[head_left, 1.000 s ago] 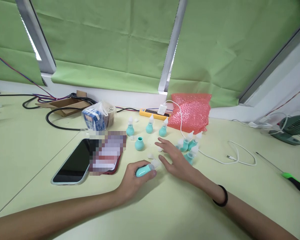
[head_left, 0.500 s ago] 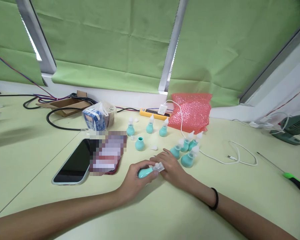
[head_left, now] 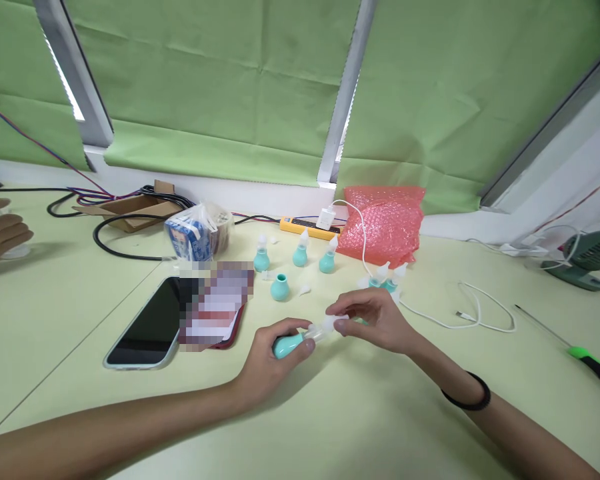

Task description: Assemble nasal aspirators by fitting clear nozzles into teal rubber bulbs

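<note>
My left hand (head_left: 267, 363) is wrapped round a teal rubber bulb (head_left: 286, 345) lying on its side on the pale green table (head_left: 330, 427). My right hand (head_left: 375, 320) pinches the clear plastic tip (head_left: 330, 325) at the bulb's mouth. Behind my hands stand three capped teal bulbs (head_left: 300, 253) in a row and one bulb without a cap (head_left: 279, 287). A loose clear cap (head_left: 305, 290) lies beside it. More capped bulbs (head_left: 387, 279) stand partly hidden behind my right hand.
A phone (head_left: 147, 327) and a dark red case lie at the left. At the back are a pink bubble-wrap bag (head_left: 385, 223), a yellow power strip (head_left: 307, 228), a white cable (head_left: 470, 313), cardboard and black cables. A screwdriver (head_left: 587, 360) lies right. Another person's hand (head_left: 0, 230) shows at the far left.
My right hand came from the table to the bulb's mouth and now pinches the clear tip, lifted a little. Another person's hand has come in at the far left.
</note>
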Tool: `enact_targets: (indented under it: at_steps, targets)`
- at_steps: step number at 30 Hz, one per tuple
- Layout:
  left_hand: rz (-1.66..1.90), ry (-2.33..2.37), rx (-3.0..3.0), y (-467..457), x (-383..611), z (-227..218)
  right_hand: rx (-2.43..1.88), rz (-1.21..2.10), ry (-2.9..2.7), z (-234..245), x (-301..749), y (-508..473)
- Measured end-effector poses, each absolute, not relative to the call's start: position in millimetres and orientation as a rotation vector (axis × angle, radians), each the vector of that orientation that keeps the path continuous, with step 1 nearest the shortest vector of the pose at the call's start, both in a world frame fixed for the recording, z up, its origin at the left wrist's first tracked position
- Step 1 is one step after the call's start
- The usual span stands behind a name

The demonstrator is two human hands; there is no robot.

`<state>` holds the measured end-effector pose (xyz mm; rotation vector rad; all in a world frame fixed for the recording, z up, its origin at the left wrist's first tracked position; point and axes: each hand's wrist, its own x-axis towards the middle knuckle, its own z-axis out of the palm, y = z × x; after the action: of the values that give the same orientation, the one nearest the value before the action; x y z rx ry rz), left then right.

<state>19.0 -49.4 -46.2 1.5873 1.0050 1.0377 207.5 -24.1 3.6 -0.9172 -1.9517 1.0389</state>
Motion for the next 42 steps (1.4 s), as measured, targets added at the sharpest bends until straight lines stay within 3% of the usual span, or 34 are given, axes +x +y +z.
enact_targets:
  at_steps: [18,32,42]
  targets:
    - [1.051,0.980,1.716,-52.9,16.3,-47.8,-0.966,1.159,-2.230,13.5,214.7,-22.0]
    - [1.168,0.987,1.903,-56.5,16.5,-51.6,-0.908,1.413,-2.095,-0.7,211.4,-18.5]
    - [1.231,0.959,1.981,-56.2,15.8,-54.2,-0.928,1.381,-2.121,7.7,208.8,-20.6]
